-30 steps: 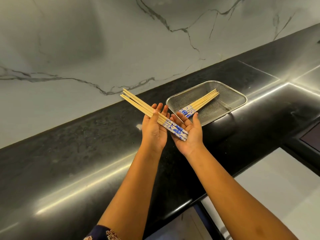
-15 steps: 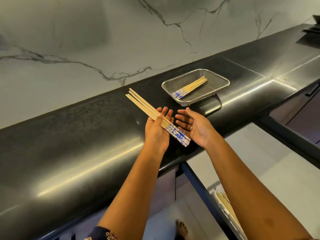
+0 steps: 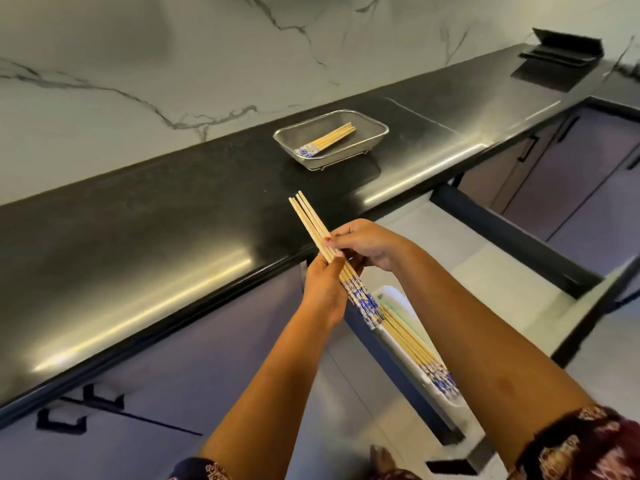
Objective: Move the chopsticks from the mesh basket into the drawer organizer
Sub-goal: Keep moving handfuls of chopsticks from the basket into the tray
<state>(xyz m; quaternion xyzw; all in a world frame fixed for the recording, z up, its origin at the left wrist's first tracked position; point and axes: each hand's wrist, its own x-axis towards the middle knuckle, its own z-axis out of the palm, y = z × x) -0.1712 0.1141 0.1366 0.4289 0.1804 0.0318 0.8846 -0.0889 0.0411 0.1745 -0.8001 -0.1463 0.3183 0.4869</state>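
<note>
Two grips, left hand (image 3: 325,289) and right hand (image 3: 369,244), clasp chopsticks (image 3: 308,216); drawer organizer (image 3: 398,299) half hidden.

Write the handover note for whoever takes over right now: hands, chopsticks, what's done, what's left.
Left hand: grips the held chopsticks near their blue ends.
Right hand: fingers pinch the same bundle higher up.
The bundle is in the air, close to the drawer organizer.
Done: the organizer chopsticks already lie in it.
Left: lay this bundle in, then fetch the basket chopsticks from the mesh basket on the counter.
</note>
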